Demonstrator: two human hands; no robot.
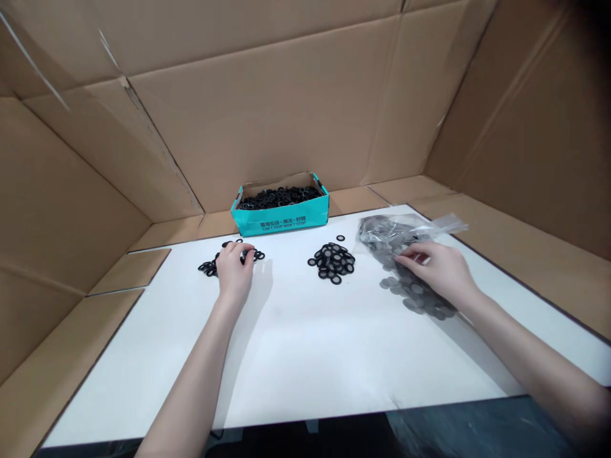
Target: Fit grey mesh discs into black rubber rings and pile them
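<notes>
My left hand (233,266) is over a small heap of black rings (208,268) on the left of the white board, its thumb and forefinger pinched on one black ring. On the right, my right hand (440,266) has thumb and fingertips together above loose grey mesh discs (416,298); whatever is between them is too small to make out. Just behind it lies a clear plastic bag (389,230) of similar discs. Between my hands sits a pile of black rings with grey mesh centres (333,259), with a single one (340,238) apart behind it.
A turquoise cardboard box (281,217) full of black rings stands at the back of the white board (296,356). Cardboard walls (267,114) enclose the back and both sides. The board's front edge runs below my forearms.
</notes>
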